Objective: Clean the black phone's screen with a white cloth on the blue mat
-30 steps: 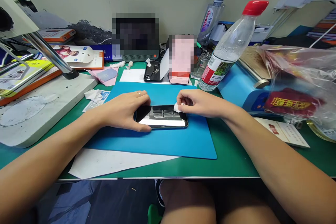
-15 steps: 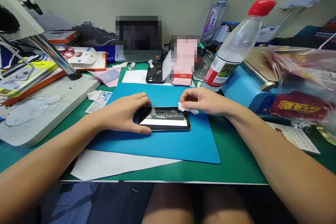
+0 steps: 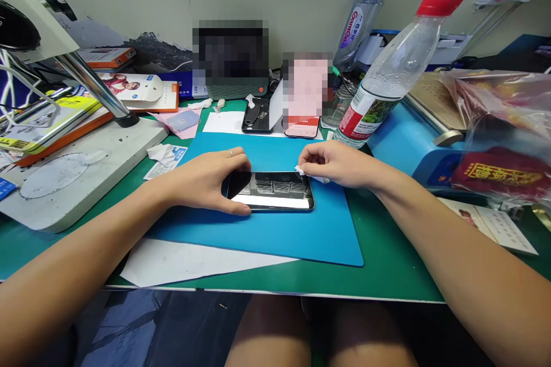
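A black phone (image 3: 271, 192) lies screen up on a blue mat (image 3: 275, 229) in the middle of the green desk. My left hand (image 3: 206, 180) grips the phone's left end, thumb on the near edge, fingers curled over the far edge. My right hand (image 3: 333, 163) hovers at the phone's far right corner, fingers pinched on a small white wipe (image 3: 301, 171) that touches that corner.
A white microscope base (image 3: 77, 178) with a metal post stands at left, beside boxes. Two plastic bottles (image 3: 387, 69), a second phone (image 3: 257, 116), a blue machine (image 3: 413, 143) and a plastic bag (image 3: 503, 126) crowd the back and right. White paper (image 3: 185, 261) sticks out under the mat.
My right hand with the wipe has lifted off the screen's right part and drawn back to the far right corner. My left hand has kept its hold on the phone.
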The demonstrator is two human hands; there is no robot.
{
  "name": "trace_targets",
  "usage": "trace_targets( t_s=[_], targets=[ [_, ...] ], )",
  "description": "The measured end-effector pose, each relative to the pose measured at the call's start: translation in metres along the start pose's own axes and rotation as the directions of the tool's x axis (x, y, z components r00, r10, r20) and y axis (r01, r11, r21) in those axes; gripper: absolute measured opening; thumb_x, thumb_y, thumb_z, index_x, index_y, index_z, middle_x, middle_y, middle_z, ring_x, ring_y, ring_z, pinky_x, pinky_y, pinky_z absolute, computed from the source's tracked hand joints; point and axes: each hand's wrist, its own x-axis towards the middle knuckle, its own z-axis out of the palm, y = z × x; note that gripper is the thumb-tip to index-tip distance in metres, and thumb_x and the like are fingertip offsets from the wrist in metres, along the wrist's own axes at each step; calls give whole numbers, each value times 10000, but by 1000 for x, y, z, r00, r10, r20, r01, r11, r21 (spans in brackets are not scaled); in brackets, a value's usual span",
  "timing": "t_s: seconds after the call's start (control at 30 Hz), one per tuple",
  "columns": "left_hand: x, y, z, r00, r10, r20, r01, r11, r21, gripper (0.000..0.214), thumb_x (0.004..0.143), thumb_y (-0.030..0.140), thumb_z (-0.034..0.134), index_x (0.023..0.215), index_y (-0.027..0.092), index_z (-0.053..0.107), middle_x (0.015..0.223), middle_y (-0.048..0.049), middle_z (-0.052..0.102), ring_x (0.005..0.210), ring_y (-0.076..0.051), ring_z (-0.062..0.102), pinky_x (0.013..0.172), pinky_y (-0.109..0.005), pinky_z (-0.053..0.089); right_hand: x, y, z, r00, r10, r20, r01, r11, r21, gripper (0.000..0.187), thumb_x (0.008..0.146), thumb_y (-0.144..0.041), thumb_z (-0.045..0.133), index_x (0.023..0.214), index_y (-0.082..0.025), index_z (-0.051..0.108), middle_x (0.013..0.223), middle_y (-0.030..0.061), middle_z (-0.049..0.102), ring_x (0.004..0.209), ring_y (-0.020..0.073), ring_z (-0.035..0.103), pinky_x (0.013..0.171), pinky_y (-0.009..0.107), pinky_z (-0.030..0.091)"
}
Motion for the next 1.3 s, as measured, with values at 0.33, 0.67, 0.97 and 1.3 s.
trace_targets(
  t_s=[0.33,0.67,0.97,1.3],
  targets=[
    [-1,2,0,1000,2,-4,-2,1000,7,653,786,717,708,1157,199,567,1126,-57,601,878,-223,619,741,-318,466,0,0,1,999,-17,39,17,1000,-1,272,791,-439,749,892,-196,681,704,-23,591,624,138,507,559,274,379],
    [-1,-2,0,1000,0,5,0,1000,-5,695,782,756,706,1193,213,568,1164,-51,595,927,-227,621,760,-320,480,0,-4,0,999,43,11,-43,997,59,183,817,-355,731,825,-206,625,674,-24,593,552,124,501,523,274,367],
    [-2,-2,0,1000,4,-1,-4,1000,-3,725,780,781,686,1220,216,575,1181,-67,601,983,-250,620,806,-330,485,-1,-2,1,997,15,72,-22,996,88,187,805,-341,739,835,-207,612,737,-17,598,615,131,499,545,269,396],
    [-6,-6,-2,1000,19,23,-19,1000,-4,727,778,742,726,1277,236,570,1248,-74,597,1075,-272,620,880,-341,500,-7,-2,-6,972,-191,138,213,964,-161,202,867,-405,686,895,-209,723,924,34,650,790,179,564,682,299,419]
  ],
)
